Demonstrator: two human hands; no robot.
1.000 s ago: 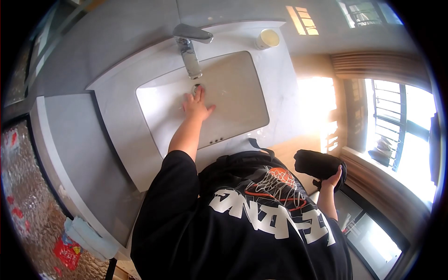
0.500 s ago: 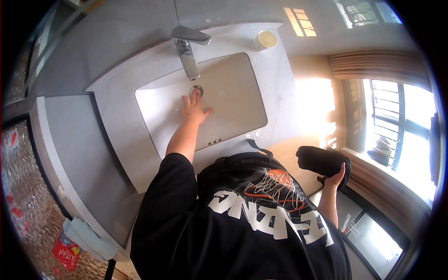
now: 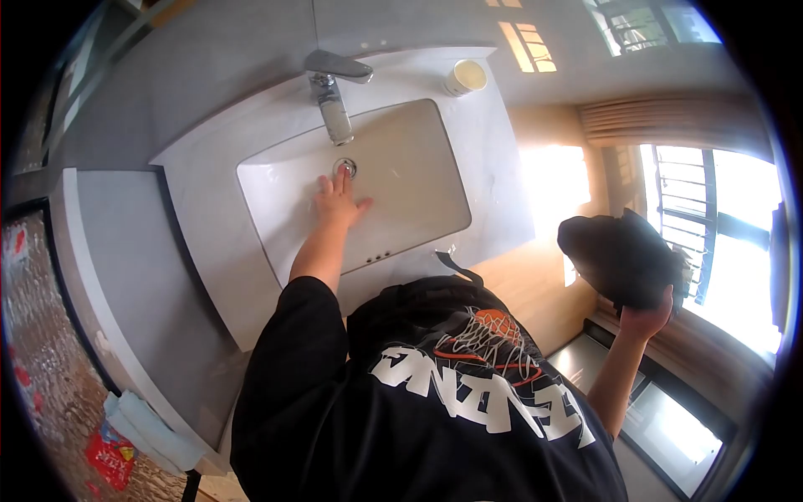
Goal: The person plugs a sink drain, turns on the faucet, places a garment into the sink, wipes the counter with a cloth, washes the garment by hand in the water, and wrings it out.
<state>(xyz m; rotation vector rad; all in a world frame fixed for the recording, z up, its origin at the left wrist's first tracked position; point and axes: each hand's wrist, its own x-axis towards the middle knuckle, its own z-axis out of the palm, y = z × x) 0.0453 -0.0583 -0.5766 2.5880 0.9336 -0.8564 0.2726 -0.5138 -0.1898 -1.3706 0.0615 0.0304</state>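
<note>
My left hand [image 3: 336, 202] reaches down into the white sink [image 3: 401, 201], its fingers stretched out and the fingertips at the round metal drain plug [image 3: 345, 167]. Above the basin stands a chrome faucet [image 3: 336, 113], its spout just short of the drain. Out to the right, my right hand [image 3: 648, 318] grips a black cloth bundle [image 3: 619, 258] by its lower edge. The bundle is bulky and soft, and its exact kind does not show. Most of my right fingers are hidden behind it.
A paper cup [image 3: 466, 78] stands at the back right corner of the white countertop [image 3: 502, 176]. To the right is a barred window [image 3: 686, 197] with bright light. A light blue towel [image 3: 150, 431] hangs at lower left, beside a red packet [image 3: 110, 460].
My right hand has raised the black cloth bundle outward, and it now looks broader and turned. My left hand stays at the drain plug. The view has shifted slightly.
</note>
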